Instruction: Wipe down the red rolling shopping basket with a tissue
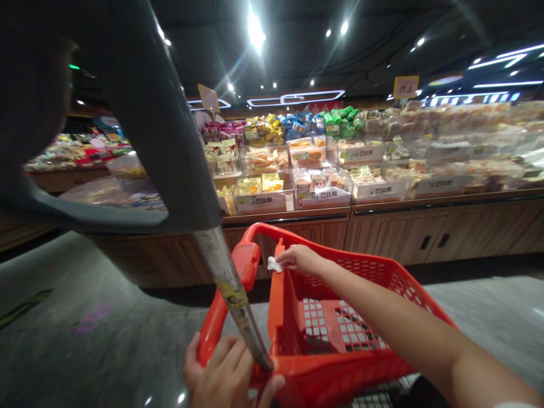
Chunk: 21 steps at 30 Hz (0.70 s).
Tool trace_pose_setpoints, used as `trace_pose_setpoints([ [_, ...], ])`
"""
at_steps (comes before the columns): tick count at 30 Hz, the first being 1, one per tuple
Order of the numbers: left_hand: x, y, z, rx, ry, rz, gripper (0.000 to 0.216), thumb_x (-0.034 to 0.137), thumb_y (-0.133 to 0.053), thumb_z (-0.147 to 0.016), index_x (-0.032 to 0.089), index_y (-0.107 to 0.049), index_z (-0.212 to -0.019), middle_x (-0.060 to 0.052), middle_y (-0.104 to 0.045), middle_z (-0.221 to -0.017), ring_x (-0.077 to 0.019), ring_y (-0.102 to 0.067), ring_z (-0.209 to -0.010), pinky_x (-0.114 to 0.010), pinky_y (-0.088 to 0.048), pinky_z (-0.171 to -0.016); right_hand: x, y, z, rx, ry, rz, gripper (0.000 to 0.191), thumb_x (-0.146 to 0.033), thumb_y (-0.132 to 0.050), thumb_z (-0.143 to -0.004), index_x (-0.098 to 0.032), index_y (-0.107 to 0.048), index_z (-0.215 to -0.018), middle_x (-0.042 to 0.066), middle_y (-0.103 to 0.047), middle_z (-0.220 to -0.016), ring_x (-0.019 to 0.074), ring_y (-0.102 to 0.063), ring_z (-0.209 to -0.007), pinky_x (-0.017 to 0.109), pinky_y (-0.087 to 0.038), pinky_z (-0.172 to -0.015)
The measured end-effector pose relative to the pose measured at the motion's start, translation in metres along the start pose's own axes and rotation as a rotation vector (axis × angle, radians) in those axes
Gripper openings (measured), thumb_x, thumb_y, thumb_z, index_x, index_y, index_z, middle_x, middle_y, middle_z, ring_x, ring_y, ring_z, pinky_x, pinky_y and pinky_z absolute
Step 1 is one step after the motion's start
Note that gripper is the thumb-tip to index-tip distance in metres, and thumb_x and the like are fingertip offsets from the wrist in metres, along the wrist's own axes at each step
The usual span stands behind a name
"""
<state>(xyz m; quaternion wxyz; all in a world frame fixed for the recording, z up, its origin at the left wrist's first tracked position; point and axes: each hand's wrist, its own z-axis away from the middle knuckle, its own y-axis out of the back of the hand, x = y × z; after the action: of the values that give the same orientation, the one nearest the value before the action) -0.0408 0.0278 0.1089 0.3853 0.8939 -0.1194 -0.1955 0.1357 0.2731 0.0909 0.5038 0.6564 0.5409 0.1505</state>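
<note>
A red plastic shopping cart with a perforated basket stands in front of me. My left hand is closed round the near end of its red handle. Against that hand rests the lower end of a worn metal pole, which slants up to a large grey plastic grip close to the camera. My right hand reaches over the basket to the handle-side rim. Between its pinched fingers is a crumpled white tissue, at the red rim bar.
Beyond the cart runs a wood-fronted display counter with clear bins of packaged bread. Blue packets and green packets are piled behind. A price sign stands at the right. Grey floor lies to the left.
</note>
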Motion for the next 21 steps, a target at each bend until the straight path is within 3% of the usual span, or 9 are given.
trace_pose_setpoints([
  [5,0.002,0.0,-0.003,-0.047,0.049,0.012,0.024,0.051,-0.065,-0.071,0.027,-0.062,-0.073,0.005,-0.068,-0.071,-0.0195,-0.06,-0.072,-0.055,-0.001,-0.107,-0.009,-0.005,-0.004,0.028,0.051,0.081,0.015,-0.013,-0.059,-0.084,-0.015,-0.072,-0.09,0.009,-0.071,-0.086,0.0187,-0.062,-0.081,0.027,-0.043,-0.074],
  [9,0.0,0.0,-0.005,-0.054,0.061,0.019,0.02,0.046,-0.067,-0.07,0.027,-0.063,-0.074,0.004,-0.068,-0.071,-0.0197,-0.06,-0.072,-0.056,-0.004,-0.105,-0.034,-0.011,0.019,-0.063,0.241,0.045,0.028,-0.007,-0.057,-0.083,-0.023,-0.069,-0.102,0.002,-0.07,-0.105,0.0136,-0.061,-0.089,0.022,-0.042,-0.08],
  [12,-0.001,0.001,-0.007,-0.047,0.063,0.021,0.02,0.046,-0.068,-0.069,0.028,-0.063,-0.074,0.006,-0.068,-0.07,-0.0185,-0.06,-0.071,-0.054,-0.004,-0.105,-0.048,-0.014,0.035,-0.064,0.379,0.063,0.032,-0.005,-0.054,-0.084,-0.022,-0.066,-0.108,0.003,-0.068,-0.112,0.0141,-0.059,-0.087,0.023,-0.043,-0.079],
  [17,-0.003,-0.001,-0.007,-0.031,0.067,0.029,0.023,0.051,-0.067,-0.068,0.028,-0.063,-0.073,0.006,-0.069,-0.071,-0.019,-0.06,-0.073,-0.053,-0.003,-0.106,-0.053,-0.016,0.04,0.071,0.228,0.111,0.023,-0.013,-0.052,-0.089,-0.019,-0.067,-0.104,0.005,-0.07,-0.108,0.0161,-0.06,-0.086,0.026,-0.044,-0.078],
  [21,-0.005,-0.003,-0.004,-0.05,0.07,0.048,0.021,0.05,-0.067,-0.07,0.03,-0.064,-0.077,0.007,-0.069,-0.074,-0.0188,-0.061,-0.075,-0.054,-0.003,-0.106,-0.064,-0.016,0.047,0.002,0.346,0.022,0.034,-0.003,-0.052,-0.082,-0.023,-0.067,-0.105,0.001,-0.069,-0.11,0.0141,-0.06,-0.088,0.024,-0.044,-0.081],
])
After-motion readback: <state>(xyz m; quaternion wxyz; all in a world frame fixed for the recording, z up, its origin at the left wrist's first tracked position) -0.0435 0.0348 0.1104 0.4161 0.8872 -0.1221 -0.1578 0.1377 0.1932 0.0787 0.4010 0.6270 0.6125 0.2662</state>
